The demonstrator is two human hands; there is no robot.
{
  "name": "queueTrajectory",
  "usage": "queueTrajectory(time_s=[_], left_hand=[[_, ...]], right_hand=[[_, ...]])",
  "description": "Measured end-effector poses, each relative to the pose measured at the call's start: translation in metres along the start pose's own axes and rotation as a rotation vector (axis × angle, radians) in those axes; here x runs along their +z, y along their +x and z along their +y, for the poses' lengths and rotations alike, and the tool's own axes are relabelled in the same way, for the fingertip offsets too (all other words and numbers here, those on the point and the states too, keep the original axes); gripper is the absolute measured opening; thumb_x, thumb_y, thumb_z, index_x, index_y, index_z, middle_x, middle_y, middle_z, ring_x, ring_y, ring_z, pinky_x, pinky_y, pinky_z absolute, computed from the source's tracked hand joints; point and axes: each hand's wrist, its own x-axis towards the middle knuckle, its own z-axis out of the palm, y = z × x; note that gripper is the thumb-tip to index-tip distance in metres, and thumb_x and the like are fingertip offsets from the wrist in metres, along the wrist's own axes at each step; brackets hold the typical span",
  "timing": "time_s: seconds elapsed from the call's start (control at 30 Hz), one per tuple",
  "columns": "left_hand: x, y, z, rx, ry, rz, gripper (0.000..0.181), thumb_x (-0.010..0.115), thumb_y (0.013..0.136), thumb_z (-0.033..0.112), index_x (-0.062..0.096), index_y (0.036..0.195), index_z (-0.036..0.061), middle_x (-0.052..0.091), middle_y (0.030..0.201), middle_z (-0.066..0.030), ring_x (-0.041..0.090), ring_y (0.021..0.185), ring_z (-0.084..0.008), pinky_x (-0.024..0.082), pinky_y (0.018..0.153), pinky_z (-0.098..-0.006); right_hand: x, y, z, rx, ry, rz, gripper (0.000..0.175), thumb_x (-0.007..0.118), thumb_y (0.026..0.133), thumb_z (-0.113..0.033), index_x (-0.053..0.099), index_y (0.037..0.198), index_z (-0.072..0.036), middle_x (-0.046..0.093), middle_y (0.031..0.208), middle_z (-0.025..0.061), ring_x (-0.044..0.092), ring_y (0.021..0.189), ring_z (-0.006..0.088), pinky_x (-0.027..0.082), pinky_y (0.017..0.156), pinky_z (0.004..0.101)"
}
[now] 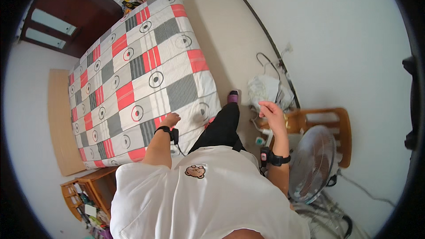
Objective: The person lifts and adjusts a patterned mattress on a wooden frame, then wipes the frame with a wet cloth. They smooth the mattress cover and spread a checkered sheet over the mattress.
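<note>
My left hand (172,119) hangs over the near side of a bed covered with a patchwork-print bedspread (182,89) in red, grey and white. Its fingers are relaxed and nothing shows in them. My right hand (274,116) is raised on the other side, fingers loosely bent with a gap to the thumb, and no object is visible in it. Below and beyond it are a white bundle (264,88) on the floor and a wooden chair (343,136). Each wrist wears a black strap with a small device. One foot in a purple slipper (233,97) is forward.
An electric fan (313,164) stands close to my right forearm, with cables behind it. A power strip (262,132) and cords (270,61) lie near the wall. A wooden shelf unit (96,189) is at lower left. Tiled floor (215,23) runs between bed and wall.
</note>
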Motion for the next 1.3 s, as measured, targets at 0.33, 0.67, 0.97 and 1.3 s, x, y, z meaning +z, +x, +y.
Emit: queueTrajectory(time_s=[0.33,0.67,0.97,1.3], left_hand=[[-0.106,0.176,0.044,-0.035,-0.115,-0.018,0.033,0.059,0.086,0.027,0.064,0.112,0.0066,0.066,0.084,-0.0101,0.064,0.072,-0.0233,0.053,0.065,-0.0379],[-0.368,0.190,0.217,0.091,-0.429,0.609,0.038,0.062,0.088,0.021,0.059,0.121,0.0027,0.068,0.099,-0.0222,0.066,0.094,-0.0344,0.052,0.082,-0.0399],[-0.467,0.235,0.360,0.143,-0.728,0.629,0.037,0.059,0.092,0.018,0.058,0.124,0.0012,0.068,0.098,-0.0153,0.063,0.091,-0.0204,0.049,0.083,-0.0321],[-0.656,0.280,0.513,0.259,-1.001,0.760,0.036,0.058,0.094,0.018,0.056,0.126,0.0003,0.067,0.108,-0.0128,0.063,0.099,-0.0224,0.049,0.088,-0.0329]], right_hand=[[-0.018,0.282,-0.065,0.176,-0.086,0.047,0.021,0.060,0.093,-0.013,0.065,0.110,-0.003,0.061,0.081,0.0005,0.057,0.072,0.0097,0.047,0.066,0.0241],[0.079,0.573,-0.219,0.095,-0.017,-0.227,0.021,0.059,0.095,-0.015,0.064,0.111,-0.003,0.060,0.081,-0.0001,0.057,0.073,0.0097,0.050,0.072,0.0262],[0.124,0.829,-0.275,0.248,-0.089,-0.363,0.024,0.061,0.093,-0.016,0.064,0.113,-0.002,0.059,0.081,0.0013,0.058,0.073,0.0116,0.052,0.072,0.0291],[0.234,1.082,-0.394,0.124,-0.201,-0.681,0.014,0.064,0.092,-0.018,0.065,0.095,-0.005,0.059,0.077,-0.0005,0.053,0.063,0.0075,0.050,0.068,0.0262]])
